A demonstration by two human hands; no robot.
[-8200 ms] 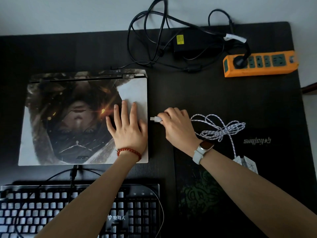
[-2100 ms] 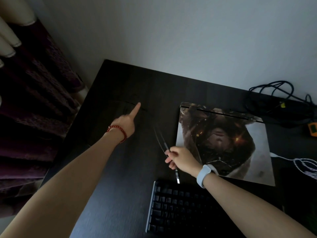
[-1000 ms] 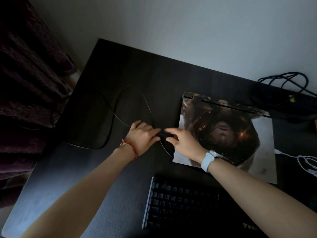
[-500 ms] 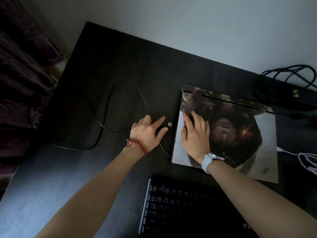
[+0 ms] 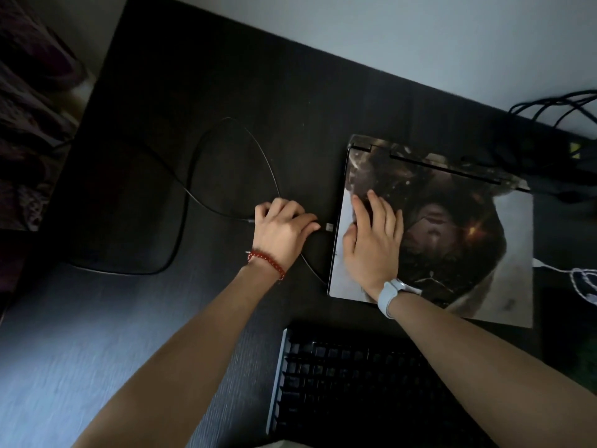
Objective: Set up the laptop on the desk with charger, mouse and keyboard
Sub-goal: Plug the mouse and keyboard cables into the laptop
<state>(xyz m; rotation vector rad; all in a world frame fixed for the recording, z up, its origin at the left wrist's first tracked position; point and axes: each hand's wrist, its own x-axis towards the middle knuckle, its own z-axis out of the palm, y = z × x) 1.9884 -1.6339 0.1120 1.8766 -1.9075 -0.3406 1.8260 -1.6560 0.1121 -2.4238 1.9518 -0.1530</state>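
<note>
The closed laptop, its lid covered with a printed picture, lies on the dark desk. My right hand rests flat on the lid near its left edge. My left hand pinches the black keyboard cable just behind its silver USB plug, which sits a finger's width from the laptop's left side. The black cable loops across the desk to the left. The black keyboard lies in front of the laptop.
Black charger cables lie tangled at the back right, against the pale wall. A white braided mouse cable runs from the laptop's right side. A dark curtain hangs beyond the desk's left edge.
My left hand has carried the USB plug rightwards, closer to the laptop's left side. My right hand stays flat on the lid. The view has tilted down slightly.
</note>
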